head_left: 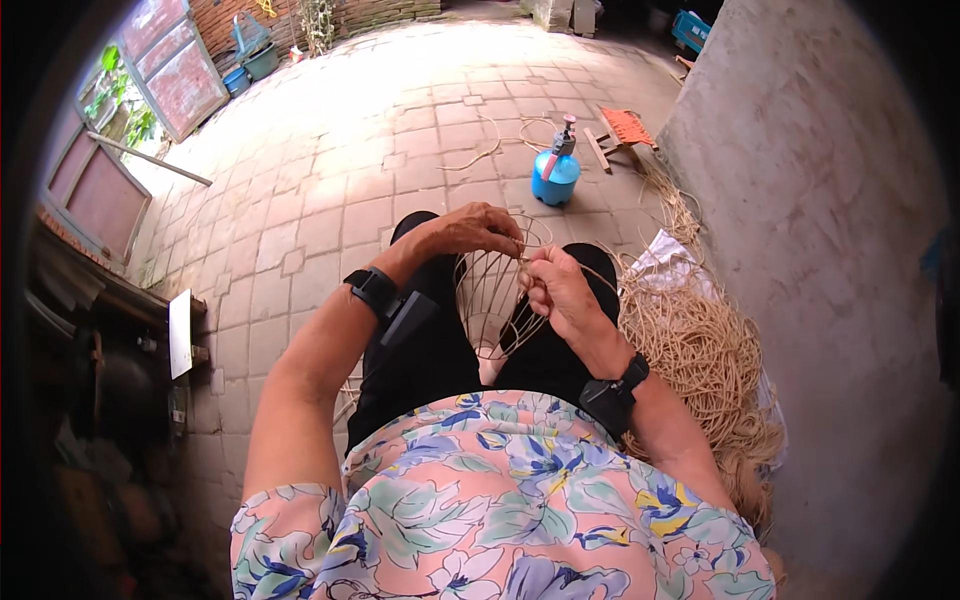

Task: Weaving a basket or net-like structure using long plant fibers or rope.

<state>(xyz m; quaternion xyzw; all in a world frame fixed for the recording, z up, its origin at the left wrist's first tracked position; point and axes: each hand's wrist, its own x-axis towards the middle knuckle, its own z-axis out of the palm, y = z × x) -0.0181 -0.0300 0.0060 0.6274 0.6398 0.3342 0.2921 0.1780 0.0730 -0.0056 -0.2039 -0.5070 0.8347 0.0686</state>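
Observation:
An open frame of thin curved rods (pixel 484 292), wire or cane, rests between my knees. My left hand (pixel 478 228) reaches over its far rim, with thumb and fingers closed on the rim. Just right of it, my right hand (pixel 562 288) is curled, pinching a tan cord against the same rim. The two hands' fingertips nearly meet there. A strand curves away from the right hand toward a big heap of tan cord (pixel 690 365) at my right side. The exact crossing of cord and rim is too small to make out.
A blue pump sprayer (pixel 554 178) stands on the paved floor (pixel 330 215) ahead. Beside it is a low wooden stool with an orange woven seat (pixel 628 127). White sacking (pixel 668 262) lies under the cord heap. A grey wall (pixel 815 200) rises close on the right.

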